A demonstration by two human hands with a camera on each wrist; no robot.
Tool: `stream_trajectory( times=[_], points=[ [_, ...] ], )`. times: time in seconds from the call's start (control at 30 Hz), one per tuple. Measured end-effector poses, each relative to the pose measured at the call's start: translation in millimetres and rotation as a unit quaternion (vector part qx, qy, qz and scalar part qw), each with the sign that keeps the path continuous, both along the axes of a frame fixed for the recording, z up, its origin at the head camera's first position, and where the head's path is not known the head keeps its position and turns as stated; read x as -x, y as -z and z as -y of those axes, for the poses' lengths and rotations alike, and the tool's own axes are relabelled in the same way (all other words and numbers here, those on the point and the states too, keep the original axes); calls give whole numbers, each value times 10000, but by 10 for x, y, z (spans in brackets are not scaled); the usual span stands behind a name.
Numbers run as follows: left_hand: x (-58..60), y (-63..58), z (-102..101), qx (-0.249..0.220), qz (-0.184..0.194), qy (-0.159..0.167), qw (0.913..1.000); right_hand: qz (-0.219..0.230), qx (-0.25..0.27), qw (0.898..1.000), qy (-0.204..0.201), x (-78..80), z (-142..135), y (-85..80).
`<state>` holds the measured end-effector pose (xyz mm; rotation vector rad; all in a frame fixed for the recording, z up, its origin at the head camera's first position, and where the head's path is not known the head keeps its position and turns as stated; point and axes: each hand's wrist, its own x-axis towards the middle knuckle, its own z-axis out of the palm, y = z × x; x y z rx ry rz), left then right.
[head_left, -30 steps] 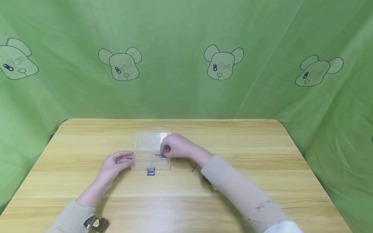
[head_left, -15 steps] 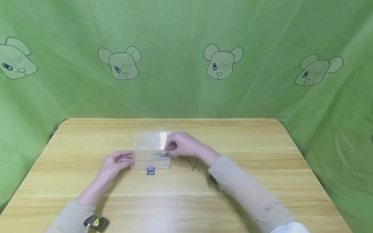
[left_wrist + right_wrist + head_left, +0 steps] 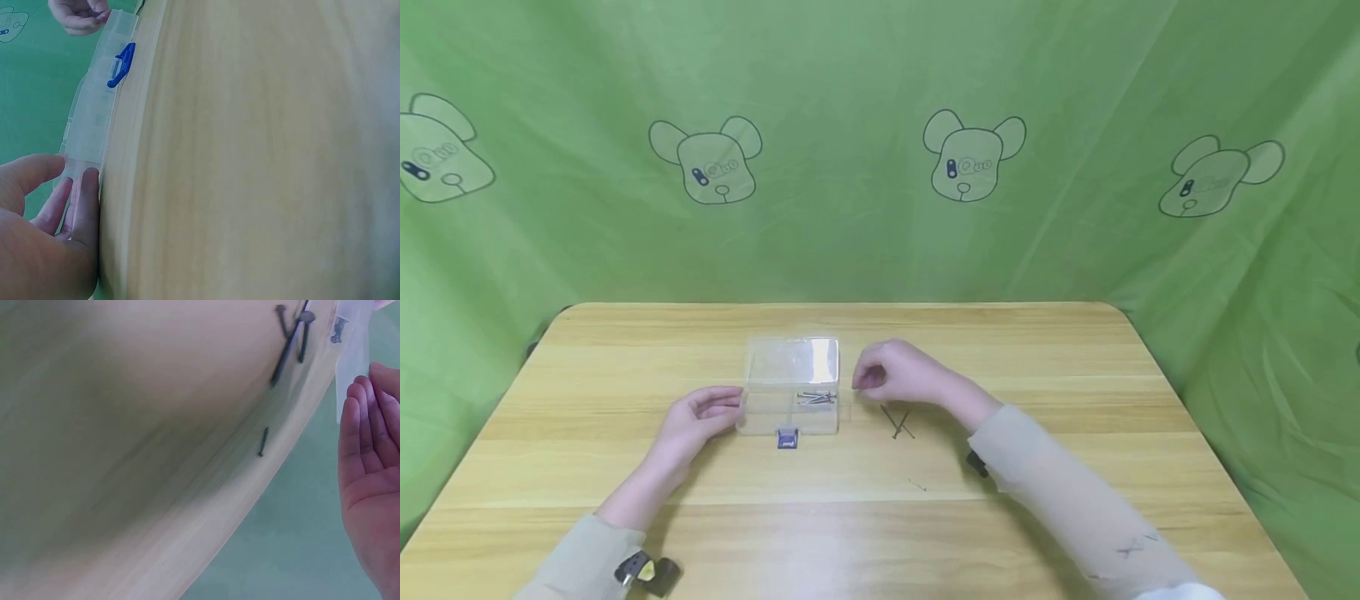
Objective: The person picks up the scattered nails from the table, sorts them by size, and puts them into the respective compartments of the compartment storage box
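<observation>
A clear plastic box [image 3: 765, 423] with a blue latch [image 3: 787, 438] lies with its lid [image 3: 778, 364] raised. In its back right compartment are several nails [image 3: 817, 398]. My left hand [image 3: 694, 423] touches the box's left end with extended fingers; the left wrist view shows the thumb [image 3: 40, 172] and fingertips at that end. To the right of the box, my right hand [image 3: 898, 372] hovers apart from it, fingers bent toward the thumb. Nothing shows in it, though the head view partly hides the fingertips. Crossed loose nails [image 3: 897, 425] lie just below this hand.
A thin small piece [image 3: 917, 485] lies nearer the front of the wooden table [image 3: 850, 550]. In the right wrist view, a short nail [image 3: 264, 442] sits apart from the larger ones. A green curtain [image 3: 842, 242] hangs behind the table.
My right hand has drawn back rightward out of the box, uncovering the nails in the compartment and the crossed ones on the table. My left hand stays at the box's end.
</observation>
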<state>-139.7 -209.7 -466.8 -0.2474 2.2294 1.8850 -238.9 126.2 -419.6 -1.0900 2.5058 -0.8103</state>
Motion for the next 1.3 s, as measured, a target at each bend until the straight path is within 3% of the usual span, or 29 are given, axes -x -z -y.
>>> stream_trajectory(
  times=[0.8,1.3],
  points=[
    [1,11,5,21,-62,-1,10000,434,10,9990,-49,-117,-509,127],
    [1,3,3,-8,-57,-5,10000,561,-23,9982,-223,-133,-579,211]
  ],
)
